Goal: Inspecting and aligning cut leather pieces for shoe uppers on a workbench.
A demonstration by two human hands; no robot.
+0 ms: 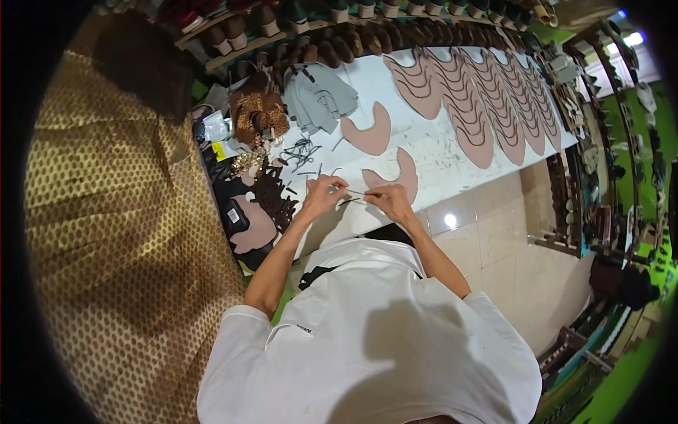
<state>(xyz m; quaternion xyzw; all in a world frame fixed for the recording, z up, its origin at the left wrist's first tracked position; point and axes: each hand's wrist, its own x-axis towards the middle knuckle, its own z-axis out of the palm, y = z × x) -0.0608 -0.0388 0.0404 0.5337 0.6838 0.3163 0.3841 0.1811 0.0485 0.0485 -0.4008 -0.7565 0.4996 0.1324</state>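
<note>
Above the near edge of the white table (360, 220), my left hand (325, 197) and my right hand (392, 202) are close together, each with its fingers pinched. A thin dark strip (356, 192) stretches between their fingertips. Just below it, another short dark strip (349, 201) shows. Beside and partly behind my right hand lies a U-shaped pink piece (407, 173). A second U-shaped pink piece (376, 138) lies farther off. Several thin grey-green strips (302, 152) are scattered on the table beyond my left hand.
Rows of overlapping pink pieces (474, 145) cover the table's far right. Grey cut pieces (318, 99), patterned brown material (261, 116) and a heap of dark brown bits (274, 198) lie left. Shoe racks (339, 21) line the back; a gold dotted sheet (127, 233) hangs left.
</note>
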